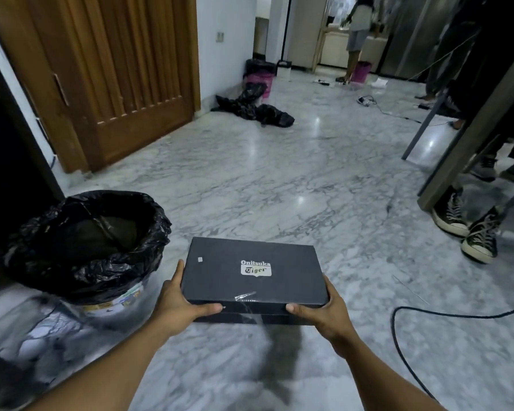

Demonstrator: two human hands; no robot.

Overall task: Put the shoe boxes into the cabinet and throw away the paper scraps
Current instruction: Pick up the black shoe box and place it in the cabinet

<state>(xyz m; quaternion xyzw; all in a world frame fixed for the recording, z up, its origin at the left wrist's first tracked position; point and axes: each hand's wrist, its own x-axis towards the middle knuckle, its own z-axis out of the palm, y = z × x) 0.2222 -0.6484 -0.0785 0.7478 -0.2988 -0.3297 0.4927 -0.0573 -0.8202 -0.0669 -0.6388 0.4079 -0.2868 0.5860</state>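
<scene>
From the head camera. Holds a black shoe box (254, 274) out in front, up off the marble floor (279, 179), lying flat with its lid on. Grips the near left corner with the left hand (178, 304), with the thumb on the front wall and the fingers (177, 272) up along the left side. Grips the near right corner with the right hand (321, 312) in the same way, thumb on the front wall. On the lid, a white label (255, 268) in the middle and a shiny bit of tape (244, 296) near the front edge.

Just left of the box, a round bin (113, 304) standing on the floor, lined with a black liner (42, 232), mouth open, too dark inside to tell what is there. Farther back on the left, a brown wooden door (116, 69). Near it on the floor, a crumpled black bag (252, 108), with a pink basket (260, 81) by the wall behind it. To the right, a black cable (404, 336) curving over the floor, and two dark sneakers (463, 226) with white toes. Far back, a person (356, 34) standing beside a second pink basket (361, 71).
</scene>
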